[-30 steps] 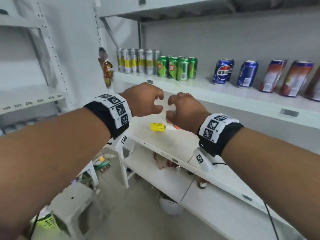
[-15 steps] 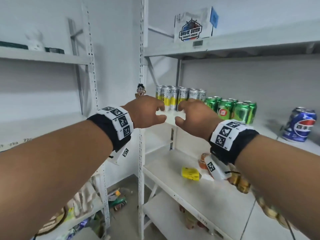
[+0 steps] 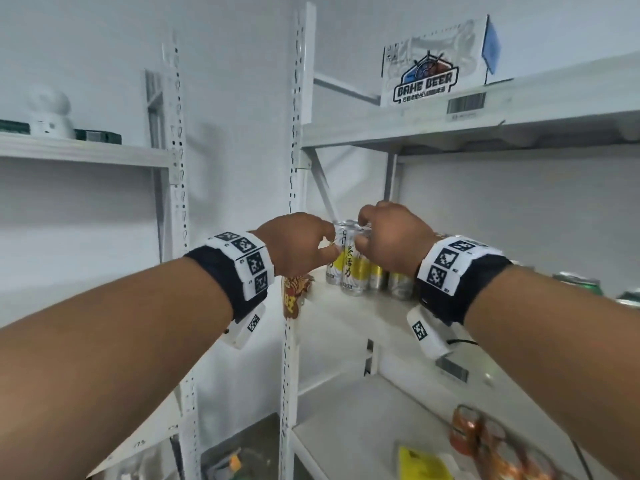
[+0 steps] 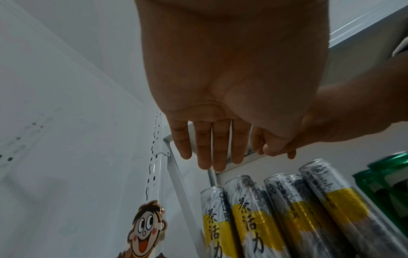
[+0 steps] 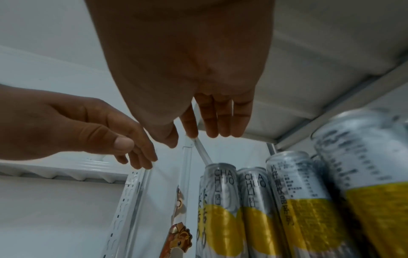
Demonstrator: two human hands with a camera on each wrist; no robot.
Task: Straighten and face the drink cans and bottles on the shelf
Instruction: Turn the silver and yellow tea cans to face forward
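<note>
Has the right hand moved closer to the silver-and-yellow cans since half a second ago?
Yes. The right hand has advanced to the silver-and-yellow cans, its fingers now over their tops.

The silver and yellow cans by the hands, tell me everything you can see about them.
The silver and yellow cans are tall, slim and metallic-looking, each with a yellow band and dark Chinese lettering; some read CHA HUO. They stand upright, packed together at the left end of the shelf, some labels turned sideways. The left hand and right hand hover at their tops; contact is unclear.
</note>
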